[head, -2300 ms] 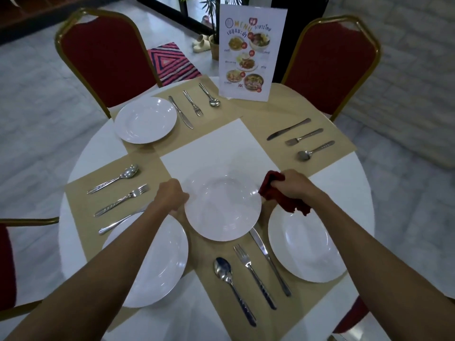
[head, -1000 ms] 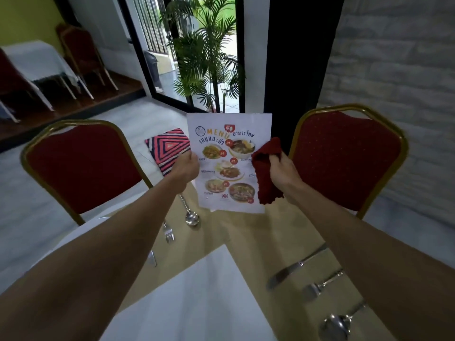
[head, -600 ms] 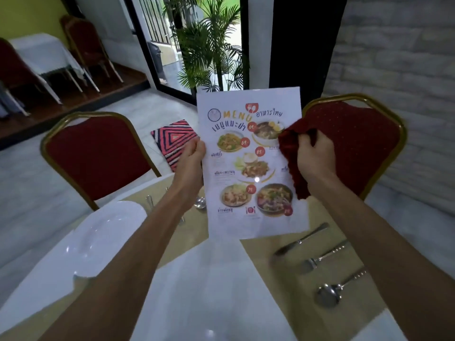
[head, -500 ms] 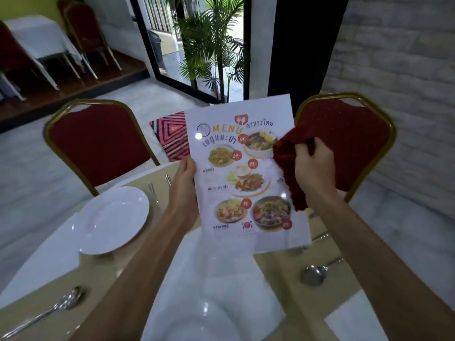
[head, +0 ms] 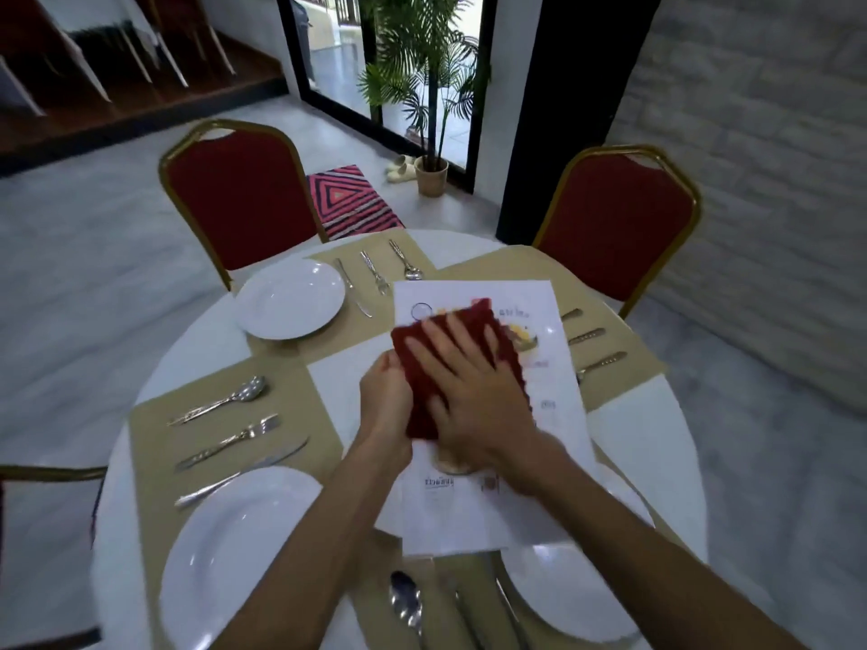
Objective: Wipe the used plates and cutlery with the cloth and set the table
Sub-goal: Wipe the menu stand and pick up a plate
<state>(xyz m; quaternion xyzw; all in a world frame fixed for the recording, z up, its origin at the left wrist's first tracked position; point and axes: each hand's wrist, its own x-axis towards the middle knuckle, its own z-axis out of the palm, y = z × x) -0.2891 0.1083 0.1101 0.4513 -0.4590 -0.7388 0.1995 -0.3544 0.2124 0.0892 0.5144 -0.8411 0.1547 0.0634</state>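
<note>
A white laminated menu (head: 556,415) lies flat over the middle of the round table (head: 647,415). My right hand (head: 469,391) presses a red cloth (head: 476,319) flat onto it, fingers spread. My left hand (head: 382,405) grips the menu's left edge beside the cloth. White plates sit at the far left (head: 290,298), near left (head: 234,555) and near right (head: 563,598). Spoon, fork and knife sets lie on tan placemats at the left (head: 230,441), far side (head: 375,269), right (head: 591,335) and near edge (head: 406,602). The menu hides the table's centre.
Red chairs with gold frames stand behind the table at the left (head: 239,199) and right (head: 614,218); another chair's edge (head: 28,476) shows at the far left. A potted palm (head: 429,86) and a striped rug (head: 352,204) are by the doorway.
The menu was held upright in both hands with the cloth bunched in the right; now it is laid flat over the table centre and the right hand spreads the cloth on it.
</note>
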